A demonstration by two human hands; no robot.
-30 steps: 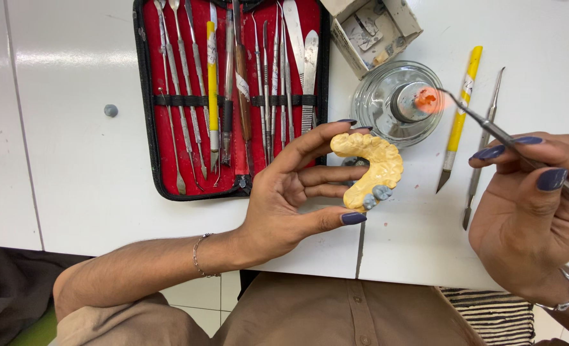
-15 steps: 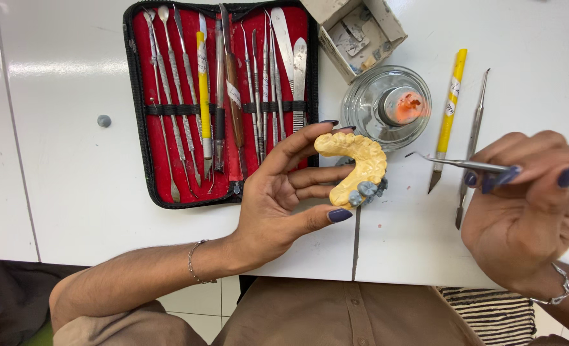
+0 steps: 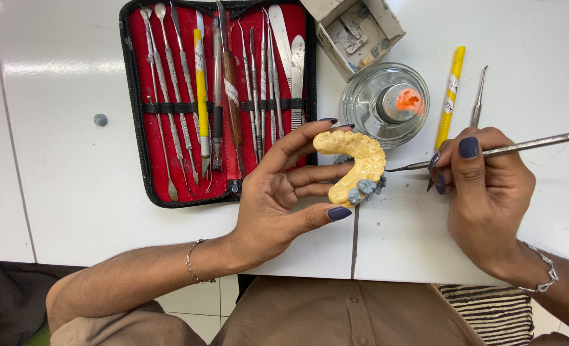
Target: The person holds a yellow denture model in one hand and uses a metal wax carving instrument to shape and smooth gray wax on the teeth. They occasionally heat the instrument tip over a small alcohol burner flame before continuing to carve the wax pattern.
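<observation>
My left hand (image 3: 278, 198) holds a yellow horseshoe-shaped dental cast (image 3: 355, 160) between thumb and fingertips, palm up, above the white table's front edge. Grey wax teeth (image 3: 364, 190) sit at the cast's near end. My right hand (image 3: 483, 192) grips a thin metal carving instrument (image 3: 521, 145) like a pen. Its tip points left and sits just right of the cast, close to the grey teeth.
An open red-lined instrument case (image 3: 223, 96) with several metal tools lies behind my left hand. A glass spirit lamp (image 3: 387, 102) with an orange flame stands behind the cast. A small cardboard box (image 3: 355, 32), a yellow-handled tool (image 3: 450, 96) and another metal tool (image 3: 478, 96) lie on the white table (image 3: 60, 160).
My right hand brought the instrument tip from the lamp flame down and left to the cast. The left hand kept the cast nearly still.
</observation>
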